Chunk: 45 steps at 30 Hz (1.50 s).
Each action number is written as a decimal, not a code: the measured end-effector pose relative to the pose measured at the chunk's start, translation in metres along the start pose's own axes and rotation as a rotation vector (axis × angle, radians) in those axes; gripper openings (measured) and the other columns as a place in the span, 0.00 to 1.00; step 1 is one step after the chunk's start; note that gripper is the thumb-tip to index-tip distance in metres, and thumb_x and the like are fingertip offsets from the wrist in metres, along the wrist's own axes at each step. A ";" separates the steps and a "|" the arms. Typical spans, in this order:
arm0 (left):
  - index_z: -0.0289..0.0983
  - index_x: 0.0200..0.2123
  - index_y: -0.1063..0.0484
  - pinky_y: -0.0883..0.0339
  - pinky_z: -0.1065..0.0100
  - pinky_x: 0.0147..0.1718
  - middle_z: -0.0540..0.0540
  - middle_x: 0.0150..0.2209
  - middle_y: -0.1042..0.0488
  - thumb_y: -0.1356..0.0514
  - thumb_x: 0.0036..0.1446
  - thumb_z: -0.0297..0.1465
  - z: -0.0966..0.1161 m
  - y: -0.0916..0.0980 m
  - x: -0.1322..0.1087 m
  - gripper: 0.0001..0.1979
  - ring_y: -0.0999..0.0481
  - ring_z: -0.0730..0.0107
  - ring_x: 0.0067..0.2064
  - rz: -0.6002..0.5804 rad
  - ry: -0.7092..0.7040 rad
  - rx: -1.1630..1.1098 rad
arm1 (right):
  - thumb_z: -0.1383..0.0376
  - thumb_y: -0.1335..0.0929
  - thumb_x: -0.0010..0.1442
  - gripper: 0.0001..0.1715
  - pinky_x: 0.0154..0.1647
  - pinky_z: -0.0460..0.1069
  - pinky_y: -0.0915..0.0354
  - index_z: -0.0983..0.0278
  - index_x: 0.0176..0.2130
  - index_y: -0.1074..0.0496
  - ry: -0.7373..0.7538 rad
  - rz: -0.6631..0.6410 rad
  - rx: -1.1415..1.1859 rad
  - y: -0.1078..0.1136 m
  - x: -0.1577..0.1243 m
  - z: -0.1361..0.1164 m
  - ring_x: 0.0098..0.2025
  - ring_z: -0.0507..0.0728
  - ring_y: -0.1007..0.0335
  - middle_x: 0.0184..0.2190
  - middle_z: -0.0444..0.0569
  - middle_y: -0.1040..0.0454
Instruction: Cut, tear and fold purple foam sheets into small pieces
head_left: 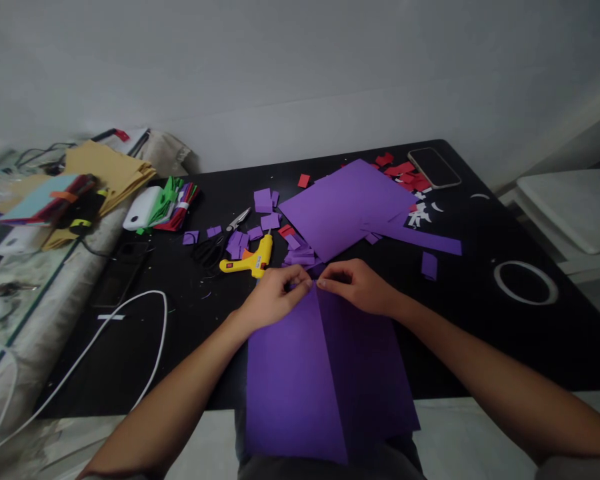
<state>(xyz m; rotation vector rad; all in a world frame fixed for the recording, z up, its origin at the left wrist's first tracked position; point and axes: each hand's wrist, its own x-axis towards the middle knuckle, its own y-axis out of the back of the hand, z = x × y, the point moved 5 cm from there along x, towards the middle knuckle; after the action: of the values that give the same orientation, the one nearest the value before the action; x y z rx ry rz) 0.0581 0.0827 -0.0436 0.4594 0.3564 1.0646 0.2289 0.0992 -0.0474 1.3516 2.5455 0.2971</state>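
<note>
A folded sheet of purple paper hangs over the table's front edge towards my lap, its crease running down the middle. My left hand pinches the sheet's far edge just left of the crease. Close beside it, my right hand pinches the same edge on the right, fingertips almost meeting the left ones. Just beyond my left hand lies a yellow glue gun, with black-handled scissors behind it. Small purple paper pieces lie around both tools. Another large purple sheet rests flat past my hands.
On the black table lie a phone, red scraps, white scraps, a purple strip and a white ring. A white cable loops at left, near stacked coloured papers.
</note>
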 end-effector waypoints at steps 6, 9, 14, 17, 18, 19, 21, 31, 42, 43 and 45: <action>0.36 0.34 0.27 0.41 0.70 0.31 0.52 0.27 0.29 0.43 0.65 0.32 0.002 0.000 0.000 0.08 0.31 0.72 0.29 0.027 -0.026 0.083 | 0.59 0.30 0.63 0.12 0.36 0.49 0.37 0.65 0.33 0.21 0.003 0.015 -0.047 0.002 -0.001 -0.001 0.32 0.54 0.29 0.29 0.46 0.22; 0.36 0.33 0.28 0.40 0.69 0.32 0.51 0.29 0.27 0.43 0.65 0.31 0.004 0.001 0.000 0.09 0.30 0.72 0.30 0.054 -0.035 0.134 | 0.60 0.30 0.64 0.12 0.38 0.50 0.35 0.65 0.35 0.21 0.007 0.019 -0.077 0.003 -0.001 -0.001 0.34 0.55 0.27 0.31 0.48 0.21; 0.36 0.42 0.25 0.31 0.64 0.41 0.45 0.36 0.22 0.44 0.69 0.33 0.015 0.005 -0.001 0.09 0.22 0.64 0.38 0.099 -0.076 0.279 | 0.61 0.31 0.66 0.11 0.38 0.51 0.33 0.65 0.37 0.21 0.014 0.042 -0.252 0.010 0.000 -0.003 0.35 0.56 0.25 0.32 0.49 0.19; 0.35 0.54 0.27 0.30 0.53 0.55 0.38 0.51 0.22 0.45 0.70 0.32 0.030 0.004 -0.014 0.14 0.23 0.55 0.54 0.151 -0.183 0.431 | 0.62 0.32 0.67 0.10 0.46 0.55 0.29 0.64 0.42 0.21 0.073 0.099 -0.397 0.017 -0.008 -0.011 0.41 0.59 0.22 0.40 0.52 0.17; 0.35 0.57 0.29 0.31 0.51 0.58 0.36 0.55 0.24 0.46 0.70 0.32 0.033 0.002 -0.021 0.16 0.25 0.53 0.58 0.150 -0.223 0.482 | 0.63 0.32 0.67 0.12 0.52 0.57 0.29 0.63 0.46 0.22 0.118 0.154 -0.449 0.019 -0.014 -0.014 0.47 0.61 0.22 0.45 0.54 0.18; 0.35 0.60 0.30 0.32 0.49 0.61 0.36 0.59 0.26 0.46 0.71 0.31 0.035 -0.002 -0.029 0.18 0.27 0.52 0.60 0.140 -0.248 0.523 | 0.63 0.32 0.68 0.15 0.59 0.61 0.31 0.63 0.51 0.23 0.174 0.227 -0.508 0.021 -0.023 -0.018 0.54 0.64 0.24 0.51 0.56 0.20; 0.35 0.65 0.35 0.35 0.46 0.65 0.34 0.65 0.31 0.47 0.71 0.30 0.034 -0.012 -0.048 0.22 0.32 0.50 0.67 0.132 -0.285 0.610 | 0.63 0.35 0.70 0.20 0.66 0.65 0.35 0.63 0.59 0.27 0.232 0.348 -0.621 0.018 -0.044 -0.019 0.61 0.66 0.29 0.58 0.59 0.24; 0.33 0.74 0.47 0.43 0.41 0.70 0.32 0.74 0.45 0.49 0.73 0.40 0.006 -0.066 -0.091 0.32 0.47 0.45 0.75 0.188 -0.115 0.879 | 0.55 0.41 0.74 0.36 0.73 0.71 0.45 0.71 0.73 0.44 0.045 0.432 -0.943 -0.042 -0.110 0.040 0.76 0.72 0.52 0.74 0.65 0.45; 0.33 0.74 0.48 0.42 0.44 0.69 0.34 0.75 0.46 0.50 0.73 0.39 0.005 -0.078 -0.098 0.32 0.46 0.47 0.75 0.262 -0.025 0.922 | 0.55 0.42 0.75 0.36 0.72 0.69 0.44 0.73 0.72 0.43 0.080 0.471 -1.011 -0.044 -0.108 0.041 0.76 0.71 0.50 0.73 0.66 0.45; 0.34 0.74 0.48 0.42 0.44 0.69 0.34 0.75 0.47 0.50 0.73 0.39 0.004 -0.078 -0.098 0.32 0.47 0.47 0.75 0.262 -0.022 0.930 | 0.55 0.42 0.75 0.36 0.72 0.69 0.43 0.73 0.72 0.43 0.087 0.472 -1.016 -0.043 -0.109 0.041 0.76 0.71 0.50 0.73 0.66 0.45; 0.34 0.74 0.48 0.43 0.45 0.70 0.35 0.75 0.47 0.50 0.73 0.39 0.004 -0.078 -0.099 0.32 0.47 0.48 0.75 0.259 -0.015 0.944 | 0.55 0.42 0.75 0.36 0.72 0.69 0.43 0.74 0.72 0.43 0.094 0.472 -1.027 -0.043 -0.109 0.041 0.76 0.72 0.50 0.73 0.66 0.45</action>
<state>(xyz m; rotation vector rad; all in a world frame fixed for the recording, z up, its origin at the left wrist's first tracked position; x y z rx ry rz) 0.0743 -0.0381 -0.0750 1.3807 0.8035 1.0963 0.2671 -0.0124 -0.0861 1.4089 1.5873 1.5056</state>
